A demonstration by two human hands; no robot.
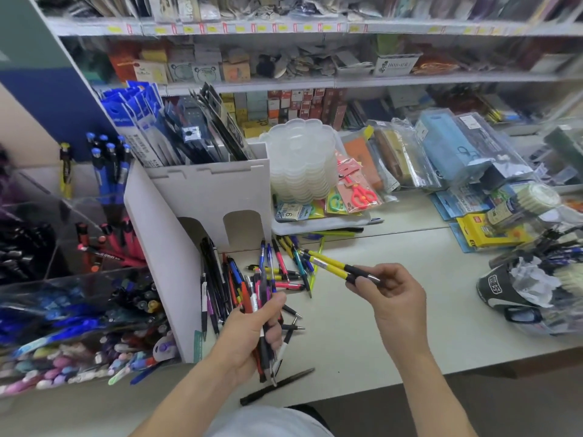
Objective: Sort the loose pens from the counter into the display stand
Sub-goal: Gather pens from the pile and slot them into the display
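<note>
My left hand point(249, 335) grips a bundle of mixed pens point(263, 310), red, black and pink, held upright above the counter. My right hand point(394, 298) pinches two yellow pens with black grips point(331, 263), pointing up and left. A heap of loose pens point(277, 272) lies on the white counter point(394, 326) between my hands and a white cardboard stand point(202, 197). A single black pen point(277, 386) lies near the front edge. The clear display stand point(79, 279) on the left holds blue, red, black and pastel pens in tiered compartments.
Shelves of stationery fill the back. A stack of white plastic palettes point(299, 159), packaged scissors point(356, 187) and bagged pencil cases point(441, 152) crowd the counter behind the pens. A black bag with plastic wrap point(520, 288) sits at right.
</note>
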